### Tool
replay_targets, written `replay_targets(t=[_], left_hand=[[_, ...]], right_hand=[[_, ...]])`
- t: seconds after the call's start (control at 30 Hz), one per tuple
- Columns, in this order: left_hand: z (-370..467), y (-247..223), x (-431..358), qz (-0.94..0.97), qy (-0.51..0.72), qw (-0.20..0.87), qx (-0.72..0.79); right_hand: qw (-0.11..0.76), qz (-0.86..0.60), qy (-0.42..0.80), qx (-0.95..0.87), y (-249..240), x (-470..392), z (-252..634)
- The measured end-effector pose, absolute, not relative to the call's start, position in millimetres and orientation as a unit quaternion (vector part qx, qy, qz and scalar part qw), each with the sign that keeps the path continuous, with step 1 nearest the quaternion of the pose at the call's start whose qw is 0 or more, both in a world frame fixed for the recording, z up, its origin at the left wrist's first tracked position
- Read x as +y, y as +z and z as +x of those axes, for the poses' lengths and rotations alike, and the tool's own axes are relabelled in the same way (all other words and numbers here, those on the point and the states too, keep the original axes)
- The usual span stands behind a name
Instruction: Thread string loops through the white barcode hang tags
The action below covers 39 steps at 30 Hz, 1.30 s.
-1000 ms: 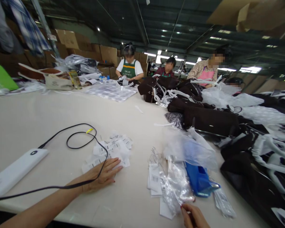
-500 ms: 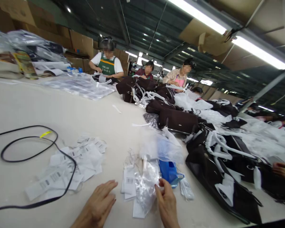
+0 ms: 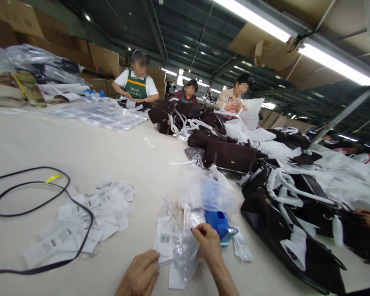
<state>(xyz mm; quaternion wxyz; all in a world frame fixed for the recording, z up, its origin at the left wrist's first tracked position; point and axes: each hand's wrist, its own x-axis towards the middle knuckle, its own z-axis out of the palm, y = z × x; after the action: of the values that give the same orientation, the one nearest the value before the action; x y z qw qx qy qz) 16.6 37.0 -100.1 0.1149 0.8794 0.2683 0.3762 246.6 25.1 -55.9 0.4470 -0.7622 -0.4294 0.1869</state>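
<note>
My left hand [image 3: 140,273] lies low on the table with its fingers stretched out, their tips at the lower edge of a stack of white barcode tags [image 3: 164,238]. To its right, my right hand [image 3: 209,244] brings thumb and forefinger together at a small clear plastic bag [image 3: 185,250]; the hold is partly hidden. The bag lies over another white tag [image 3: 176,278]. Behind my right hand stands a blue plastic holder [image 3: 217,222] with a cloudy plastic bag [image 3: 206,191] over its top. Thin strings [image 3: 166,207] run from the tag stack.
A loose pile of barcode tags [image 3: 89,218] lies to the left, crossed by a black cable [image 3: 91,224]. Dark brown bags [image 3: 231,156] with white-wrapped handles heap up on the right. Small clear packets [image 3: 243,246] lie beside the holder. Several co-workers [image 3: 138,84] work across the table.
My left hand has moved right to the tag stack. My right hand has shifted up and slightly left over the clear bag. A co-worker at the back now lifts a white bubble-wrap sheet.
</note>
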Motion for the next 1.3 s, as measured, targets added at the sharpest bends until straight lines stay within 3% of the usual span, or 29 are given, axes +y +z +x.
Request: replay_targets(t=[0.43,0.6,0.77,0.93,1.1,1.23,1.3], left_hand=[[51.2,-72.3,57.1,0.829,0.401,0.216,0.323],[56.0,-81.8,42.5,0.864,0.402,0.14,0.267],[50.7,-102.4,17.4,0.932,0.297,0.072,0.195],[52.3,-91.8,15.8,0.923,0.254,0.168,0.235],[55.0,-84.6,17.1,0.886,0.32,0.2,0.27],[51.1,-80.5,17.7,0.812,0.377,0.274,0.351],[50.1,-75.5,18.2,0.758,0.395,0.329,0.401]], right_hand=[[0.515,-0.68,0.314,-0.418,-24.7,12.5,254.2],[0.532,-0.674,0.317,-0.402,-24.4,18.9,255.2],[0.521,-0.683,0.298,-0.415,-35.6,22.3,254.7],[0.506,-0.71,0.249,-0.422,-48.0,21.8,254.7],[0.507,-0.744,0.155,-0.405,-45.2,7.8,250.7],[0.55,-0.737,0.056,-0.389,-50.6,-23.9,229.6],[0.583,-0.722,0.077,-0.363,-59.0,-39.9,211.0]])
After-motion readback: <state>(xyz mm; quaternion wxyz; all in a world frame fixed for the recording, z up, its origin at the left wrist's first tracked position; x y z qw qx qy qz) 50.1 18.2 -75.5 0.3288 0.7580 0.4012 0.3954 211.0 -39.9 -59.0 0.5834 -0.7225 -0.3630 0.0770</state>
